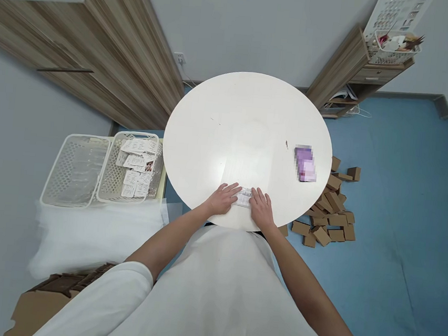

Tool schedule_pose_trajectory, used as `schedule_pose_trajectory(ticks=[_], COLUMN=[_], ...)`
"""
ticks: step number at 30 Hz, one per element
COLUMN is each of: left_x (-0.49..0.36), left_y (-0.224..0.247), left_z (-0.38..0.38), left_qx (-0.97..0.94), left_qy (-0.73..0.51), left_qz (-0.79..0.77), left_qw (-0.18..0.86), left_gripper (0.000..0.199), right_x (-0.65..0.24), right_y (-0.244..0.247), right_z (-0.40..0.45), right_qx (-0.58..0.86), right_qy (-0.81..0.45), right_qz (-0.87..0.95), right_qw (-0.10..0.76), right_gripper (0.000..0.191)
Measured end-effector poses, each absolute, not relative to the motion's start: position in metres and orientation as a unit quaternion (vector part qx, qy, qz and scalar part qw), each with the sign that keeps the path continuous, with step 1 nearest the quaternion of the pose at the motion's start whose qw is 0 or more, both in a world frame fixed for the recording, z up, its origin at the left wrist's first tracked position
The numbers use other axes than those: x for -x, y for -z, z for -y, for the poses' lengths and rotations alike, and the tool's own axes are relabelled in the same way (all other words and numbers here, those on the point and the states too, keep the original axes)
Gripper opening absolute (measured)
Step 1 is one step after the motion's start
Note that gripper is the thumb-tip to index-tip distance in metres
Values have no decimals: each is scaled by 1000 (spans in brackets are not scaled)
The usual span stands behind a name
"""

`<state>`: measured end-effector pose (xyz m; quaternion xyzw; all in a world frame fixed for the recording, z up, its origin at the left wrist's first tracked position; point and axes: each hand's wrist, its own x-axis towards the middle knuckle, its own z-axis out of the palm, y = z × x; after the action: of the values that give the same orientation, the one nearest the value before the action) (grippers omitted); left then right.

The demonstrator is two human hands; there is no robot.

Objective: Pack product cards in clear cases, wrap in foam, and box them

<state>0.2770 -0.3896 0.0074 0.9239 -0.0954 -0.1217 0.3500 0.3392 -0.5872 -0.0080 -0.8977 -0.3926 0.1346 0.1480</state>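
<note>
A small clear packet lies flat near the front edge of the round white table. At its left end is my left hand, fingers stretched out and resting on the packet's edge. My right hand touches the right end, its fingers also spread and flat. A translucent sheet seems to lie on the tabletop just beyond the packet. The packet's contents are too small to make out. Farther right on the table sits a purple, blurred object.
Left of the table, a white basket holds printed cards, beside another basket with clear items. Small brown boxes are heaped on the floor at right. White wrapping material and flat cardboard lie at lower left.
</note>
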Motion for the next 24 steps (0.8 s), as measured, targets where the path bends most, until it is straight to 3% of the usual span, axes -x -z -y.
schedule_pose_trajectory(ticks=[3,7,15,19,24], left_x=[-281,-290,-287,-272,-274], left_y=[-9,-2,-9,-15,-21], left_z=[390,395,398,400,398], left_qx=[-920,-929,-943,-937,-920], left_qy=[130,136,146,174,210], left_qz=[115,113,162,130,59], left_qw=[350,326,253,273,325], left_gripper=[23,28,27,25,27], right_x=[-343,-348,-339,-330,-332], right_y=[6,5,-9,-21,-29], right_z=[588,580,581,591,593], right_qx=[882,881,877,862,862], right_qy=[-149,-180,-218,-264,-228], right_qz=[422,414,404,406,398], right_qw=[149,140,143,147,215], right_gripper=[24,35,21,17,14])
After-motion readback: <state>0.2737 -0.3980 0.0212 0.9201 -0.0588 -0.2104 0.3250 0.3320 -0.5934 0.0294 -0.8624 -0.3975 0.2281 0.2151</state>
